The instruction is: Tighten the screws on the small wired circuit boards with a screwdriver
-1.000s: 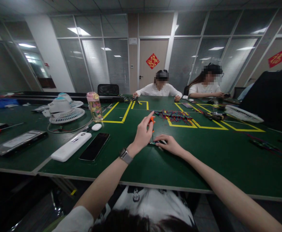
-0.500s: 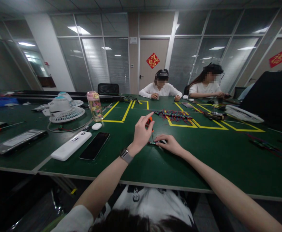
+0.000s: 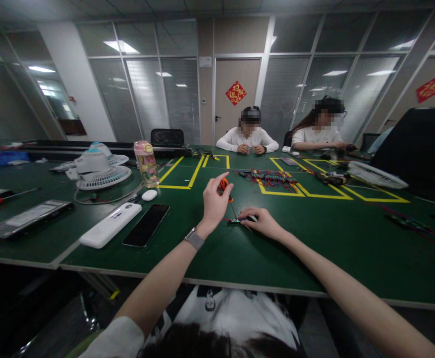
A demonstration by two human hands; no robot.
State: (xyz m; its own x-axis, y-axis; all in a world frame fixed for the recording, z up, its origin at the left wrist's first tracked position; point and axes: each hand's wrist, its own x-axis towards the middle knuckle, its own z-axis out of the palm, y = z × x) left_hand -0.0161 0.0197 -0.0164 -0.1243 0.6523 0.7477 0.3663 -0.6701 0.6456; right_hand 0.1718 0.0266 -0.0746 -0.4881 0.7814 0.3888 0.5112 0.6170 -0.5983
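Note:
My left hand point(image 3: 213, 203), with a watch on the wrist, is closed around the orange handle of a screwdriver point(image 3: 223, 184). The screwdriver leans to the left, and its thin shaft reaches down to a small green circuit board point(image 3: 234, 221) on the table. Whether the tip touches a screw is too small to see. Lying low on the table, my right hand point(image 3: 262, 222) grips the board's right end between thumb and fingers. Some dark part beneath those fingers is mostly hidden.
Beyond my hands lies a tangle of wired boards point(image 3: 273, 180). A black phone point(image 3: 146, 225), white power bank point(image 3: 110, 225), bottle point(image 3: 146, 164) and white fan point(image 3: 103, 169) stand left. Two people sit across the table point(image 3: 299, 268). More wired boards point(image 3: 411, 222) lie right.
My left hand has shifted a little left, and the screwdriver has gone from nearly upright to leaning left. My right hand stays on the board. The person opposite has brought their hands together.

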